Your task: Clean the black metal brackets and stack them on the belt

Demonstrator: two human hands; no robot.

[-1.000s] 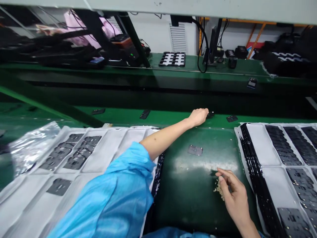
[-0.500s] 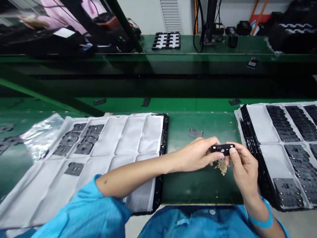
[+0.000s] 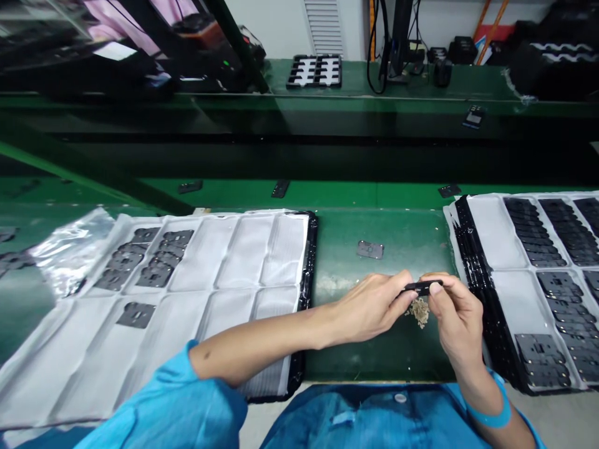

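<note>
Between my two hands is a thin black plastic plate [image 3: 422,287], tilted nearly edge-on to me. My left hand [image 3: 377,304] pinches its left end with thumb and fingers. At the other end, my right hand [image 3: 453,312] grips it, the thumb on the near face. Just below it on the table lies a small heap of tiny tan pieces [image 3: 420,311], partly hidden by my fingers. A similar dark plate [image 3: 370,249] lies flat on the table beyond my left hand.
A white compartment tray [image 3: 196,349] with several dark plates lies left; a stacked tray [image 3: 510,299], holding many plates, stands right. Beyond runs a green strip [image 3: 327,189] carrying several plates. A clear plastic bag [image 3: 70,249] lies far left. A person in pink [image 3: 124,25] is across the bench.
Both hands have lowered slightly, and the plate has tipped from showing its broad face to nearly edge-on. The plates on the strip have shifted slightly right.
</note>
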